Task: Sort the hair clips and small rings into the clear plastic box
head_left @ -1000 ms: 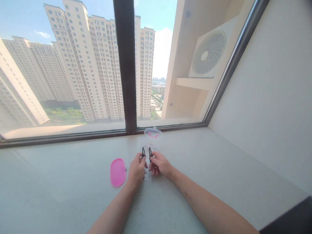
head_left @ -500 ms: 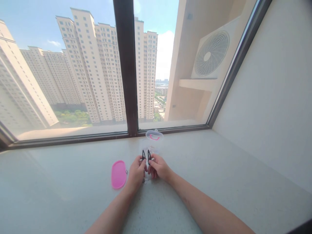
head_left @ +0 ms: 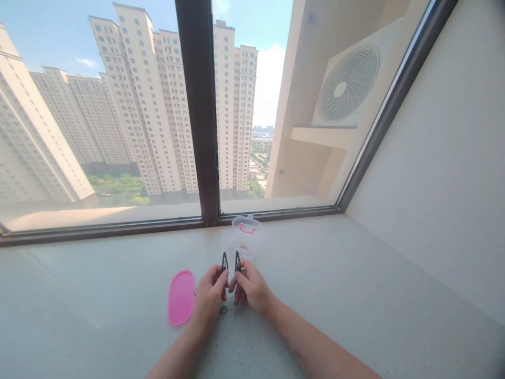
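Observation:
Between its thumb and fingers, my left hand (head_left: 212, 289) pinches a black hair clip (head_left: 224, 261) that points upward. A second black hair clip (head_left: 237, 260) stands upright in the pinch of my right hand (head_left: 251, 287). The two clips are side by side with a small gap between them. Just beyond my hands lies a clear plastic case (head_left: 252, 246) with its lid (head_left: 246, 225) raised, showing a pink handle; something small and brownish is inside. A pink oval tray (head_left: 181, 298) rests left of my left hand. A small round item (head_left: 224, 310) lies below my hands.
The pale sill (head_left: 98, 295) runs up to a window with a dark frame (head_left: 205, 158). A white wall (head_left: 445, 173) rises on the right. Buildings and an air-conditioner unit (head_left: 347, 84) are outside the glass.
The view has shifted, so my hands, the clips and the pink tray appear lower and further left. More of the clear case shows beyond my hands. Both clips are still held.

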`<action>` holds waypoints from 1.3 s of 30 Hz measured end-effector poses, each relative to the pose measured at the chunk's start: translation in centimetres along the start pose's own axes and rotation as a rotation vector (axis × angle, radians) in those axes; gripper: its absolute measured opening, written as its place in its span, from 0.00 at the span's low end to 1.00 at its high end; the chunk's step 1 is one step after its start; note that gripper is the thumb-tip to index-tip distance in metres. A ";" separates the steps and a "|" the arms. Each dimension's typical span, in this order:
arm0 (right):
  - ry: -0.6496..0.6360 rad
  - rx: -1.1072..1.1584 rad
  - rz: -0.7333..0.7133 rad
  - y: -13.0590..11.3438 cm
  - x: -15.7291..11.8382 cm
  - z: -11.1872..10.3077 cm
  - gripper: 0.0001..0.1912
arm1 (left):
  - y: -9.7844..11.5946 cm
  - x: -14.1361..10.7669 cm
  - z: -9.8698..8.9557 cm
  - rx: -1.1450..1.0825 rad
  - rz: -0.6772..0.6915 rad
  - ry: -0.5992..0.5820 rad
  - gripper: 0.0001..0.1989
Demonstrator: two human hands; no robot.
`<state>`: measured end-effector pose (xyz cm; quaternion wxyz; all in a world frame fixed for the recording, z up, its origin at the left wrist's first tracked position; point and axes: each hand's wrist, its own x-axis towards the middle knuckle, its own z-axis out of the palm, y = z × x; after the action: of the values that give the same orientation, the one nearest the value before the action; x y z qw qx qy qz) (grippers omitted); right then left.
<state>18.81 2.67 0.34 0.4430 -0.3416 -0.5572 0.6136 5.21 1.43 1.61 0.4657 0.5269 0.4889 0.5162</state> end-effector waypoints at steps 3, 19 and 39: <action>-0.006 0.004 0.012 0.0 -0.6 0.5 0.15 | 0.0 -0.7 -0.4 -0.012 -0.032 0.018 0.12; 0.055 -0.162 0.105 -1.5 -4.2 2.1 0.04 | 1.7 -4.9 -1.6 0.001 -0.196 0.070 0.17; 0.097 0.004 0.123 -1.6 -2.7 2.0 0.12 | 1.6 -3.1 -2.1 0.034 -0.178 0.109 0.17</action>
<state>18.26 -0.62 2.05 0.4314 -0.4037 -0.5119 0.6236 3.20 -1.85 2.97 0.4735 0.4605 0.5668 0.4924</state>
